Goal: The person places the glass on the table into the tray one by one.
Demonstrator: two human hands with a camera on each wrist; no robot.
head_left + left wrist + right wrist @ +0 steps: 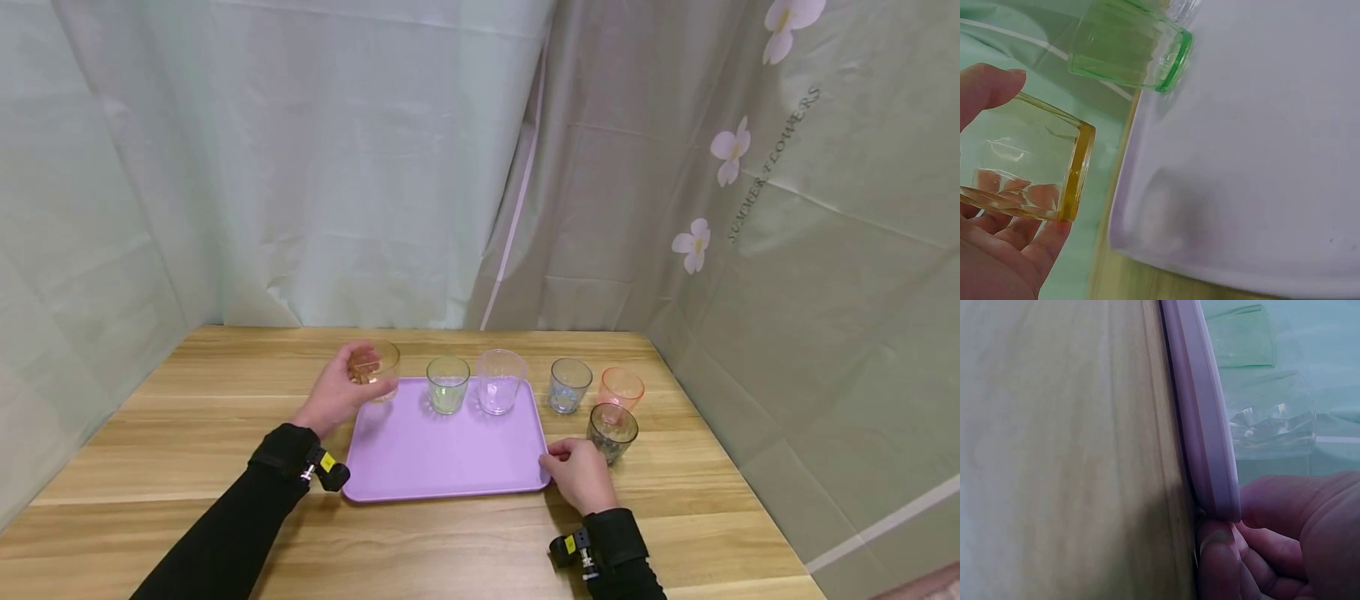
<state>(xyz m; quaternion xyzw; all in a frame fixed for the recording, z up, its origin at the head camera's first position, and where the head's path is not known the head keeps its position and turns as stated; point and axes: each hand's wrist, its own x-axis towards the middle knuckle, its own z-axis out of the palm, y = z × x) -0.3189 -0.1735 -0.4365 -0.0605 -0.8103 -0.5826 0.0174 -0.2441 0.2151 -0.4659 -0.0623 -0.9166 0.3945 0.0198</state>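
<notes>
My left hand (347, 387) grips an amber-tinted glass (1029, 159) round its sides, thumb on one side and fingers on the other. In the left wrist view this glass is held above the back left corner of the purple tray (450, 458). A green-tinted glass (447, 385) and a clear glass (501, 382) stand upright on the tray's back part. At the tray's front right corner, my right hand (581, 475) pinches the rim between thumb and fingers, as the right wrist view shows. A dark grey glass (612, 433) stands just behind that hand.
Right of the tray, a bluish glass (570, 386) and an orange-pink glass (621, 388) stand on the wooden table (465, 542). The dark glass overlaps the orange-pink one in the head view. Curtains (360, 167) hang behind the table and at its sides.
</notes>
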